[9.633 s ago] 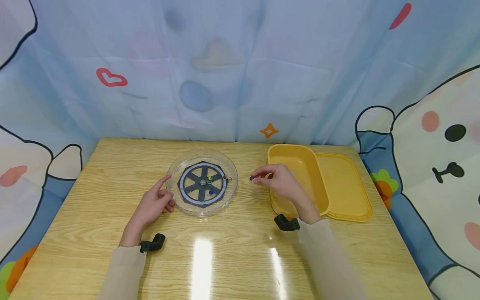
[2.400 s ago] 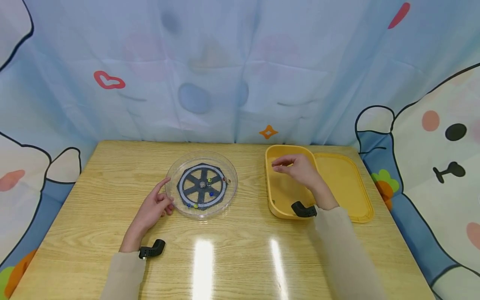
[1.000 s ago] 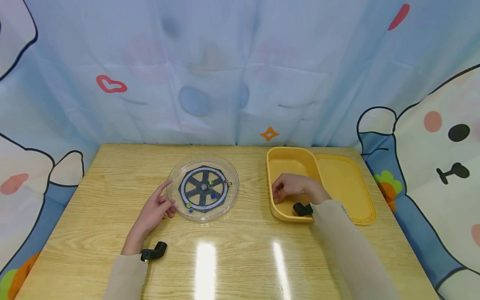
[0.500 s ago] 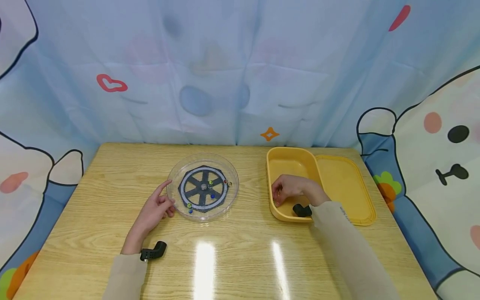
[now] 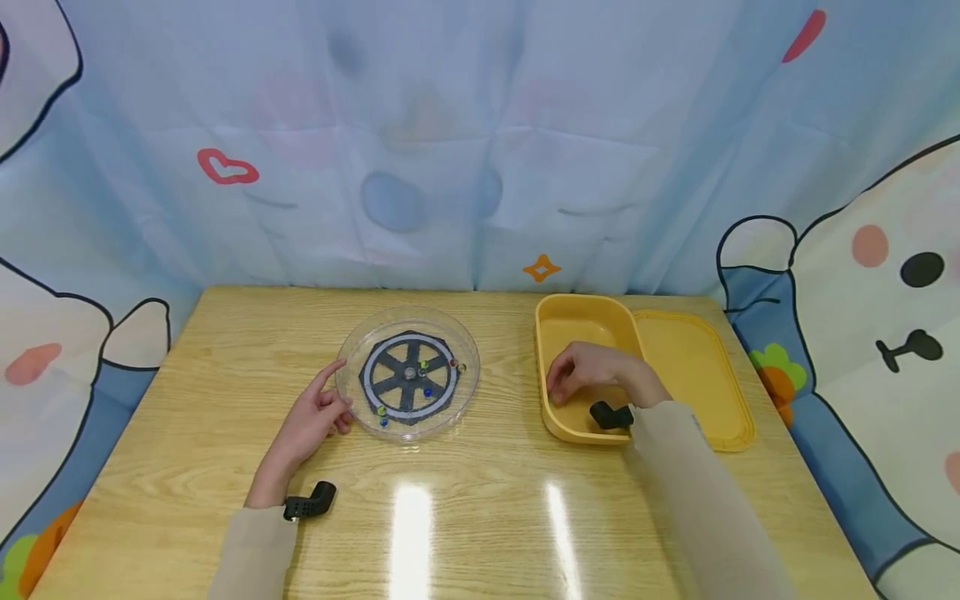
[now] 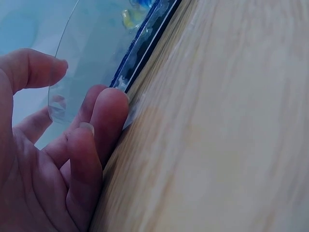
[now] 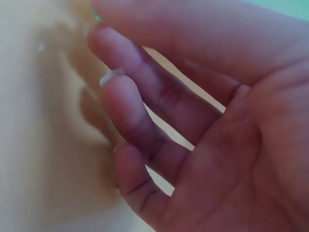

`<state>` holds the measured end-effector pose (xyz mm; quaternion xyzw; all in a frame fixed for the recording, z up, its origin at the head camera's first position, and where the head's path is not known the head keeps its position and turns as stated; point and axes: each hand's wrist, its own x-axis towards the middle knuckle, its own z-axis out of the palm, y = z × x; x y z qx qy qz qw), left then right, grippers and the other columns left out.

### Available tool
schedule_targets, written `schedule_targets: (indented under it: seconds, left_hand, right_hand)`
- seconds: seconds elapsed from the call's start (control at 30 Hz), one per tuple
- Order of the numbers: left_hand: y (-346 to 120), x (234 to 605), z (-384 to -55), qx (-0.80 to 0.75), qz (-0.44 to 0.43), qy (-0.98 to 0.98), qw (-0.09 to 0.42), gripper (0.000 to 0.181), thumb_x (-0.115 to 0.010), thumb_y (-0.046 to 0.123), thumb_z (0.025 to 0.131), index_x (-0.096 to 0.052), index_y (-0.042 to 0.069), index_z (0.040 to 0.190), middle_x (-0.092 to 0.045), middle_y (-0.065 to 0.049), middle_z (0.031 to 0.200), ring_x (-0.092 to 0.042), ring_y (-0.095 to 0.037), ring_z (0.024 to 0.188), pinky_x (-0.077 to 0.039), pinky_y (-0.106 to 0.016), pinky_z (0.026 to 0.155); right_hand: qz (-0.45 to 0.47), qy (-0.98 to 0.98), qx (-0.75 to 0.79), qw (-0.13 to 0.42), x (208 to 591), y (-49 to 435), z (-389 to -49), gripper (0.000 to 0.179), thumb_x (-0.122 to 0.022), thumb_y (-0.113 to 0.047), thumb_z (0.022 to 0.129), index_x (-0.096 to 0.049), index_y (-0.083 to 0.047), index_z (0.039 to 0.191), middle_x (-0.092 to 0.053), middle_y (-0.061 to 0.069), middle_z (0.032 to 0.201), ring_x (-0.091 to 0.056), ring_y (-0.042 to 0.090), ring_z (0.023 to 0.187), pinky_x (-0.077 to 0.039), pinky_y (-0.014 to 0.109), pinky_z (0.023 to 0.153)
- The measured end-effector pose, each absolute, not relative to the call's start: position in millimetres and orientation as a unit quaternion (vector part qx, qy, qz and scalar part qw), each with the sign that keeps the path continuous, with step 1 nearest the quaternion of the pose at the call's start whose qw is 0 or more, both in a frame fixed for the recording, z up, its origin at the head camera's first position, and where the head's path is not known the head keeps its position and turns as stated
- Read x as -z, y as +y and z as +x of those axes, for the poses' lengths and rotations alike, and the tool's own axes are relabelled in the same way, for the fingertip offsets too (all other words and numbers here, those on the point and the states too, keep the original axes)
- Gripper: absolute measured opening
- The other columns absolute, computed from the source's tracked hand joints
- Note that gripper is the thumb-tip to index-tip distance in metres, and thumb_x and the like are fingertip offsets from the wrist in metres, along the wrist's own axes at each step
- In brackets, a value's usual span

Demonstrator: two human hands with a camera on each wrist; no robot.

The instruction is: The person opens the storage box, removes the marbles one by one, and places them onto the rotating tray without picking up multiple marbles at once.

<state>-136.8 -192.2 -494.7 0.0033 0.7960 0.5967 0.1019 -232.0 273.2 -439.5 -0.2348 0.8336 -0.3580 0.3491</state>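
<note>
The left hand (image 5: 309, 421) holds the left edge of a clear round dish (image 5: 405, 315); in the left wrist view, fingertips (image 6: 57, 70) sit at its thin clear wall. A dark six-spoked wheel shape (image 5: 386, 385) shows in the dish's middle. Several glass marbles lie in the dish, among them a blue marble (image 5: 427, 392) and a yellow marble (image 5: 382, 411). Inside the yellow box (image 5: 585, 310), the right hand (image 5: 588, 372) has its fingers bent near the left wall. A small green marble (image 7: 97, 15) peeks out at its thumb and index fingertips, mostly hidden.
A flat yellow lid (image 5: 693, 375) lies just right of the box, on the wooden table (image 5: 480, 500). Behind the table hangs a blue patterned curtain (image 5: 450, 150). Black wrist cameras (image 5: 311, 502) are strapped to both wrists.
Earlier the right hand held a blue marble between dish and box; now it is inside the box. A yellow and a blue marble have appeared at the dish's lower left. The left hand stays put.
</note>
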Motion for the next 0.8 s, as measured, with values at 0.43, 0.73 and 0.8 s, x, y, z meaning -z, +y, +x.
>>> schedule_targets:
  seconds: [0.43, 0.73, 0.8]
  left_hand:
    - [-193, 496, -137, -0.599, 0.006, 0.794, 0.104, 0.063, -0.054, 0.009, 0.1, -0.029, 0.02, 0.157, -0.065, -0.012, 0.078, -0.064, -0.023, 0.067, -0.049, -0.026, 0.057]
    - [-194, 495, -138, -0.603, 0.01, 0.79, 0.107, 0.064, -0.053, 0.007, 0.099, -0.029, 0.019, 0.157, -0.065, -0.014, 0.08, -0.065, -0.025, 0.068, -0.049, -0.026, 0.059]
    - [-194, 495, -138, -0.604, 0.011, 0.789, 0.106, 0.064, -0.053, 0.007, 0.099, -0.028, 0.019, 0.157, -0.065, -0.014, 0.08, -0.065, -0.025, 0.068, -0.049, -0.026, 0.059]
  right_hand:
    - [-0.183, 0.865, 0.408, 0.225, 411, 271, -218, 0.017, -0.076, -0.012, 0.088, -0.075, -0.002, 0.101, -0.073, 0.007, 0.094, -0.062, 0.022, 0.083, -0.051, 0.031, 0.076]
    - [-0.173, 0.879, 0.426, 0.124, 405, 246, -200, 0.021, -0.072, -0.016, 0.093, -0.075, -0.004, 0.109, -0.072, 0.005, 0.103, -0.06, 0.026, 0.089, -0.05, 0.035, 0.075]
    - [-0.176, 0.881, 0.428, 0.1, 407, 238, -197, 0.019, -0.072, -0.015, 0.093, -0.076, -0.005, 0.108, -0.072, 0.005, 0.103, -0.06, 0.024, 0.089, -0.05, 0.034, 0.074]
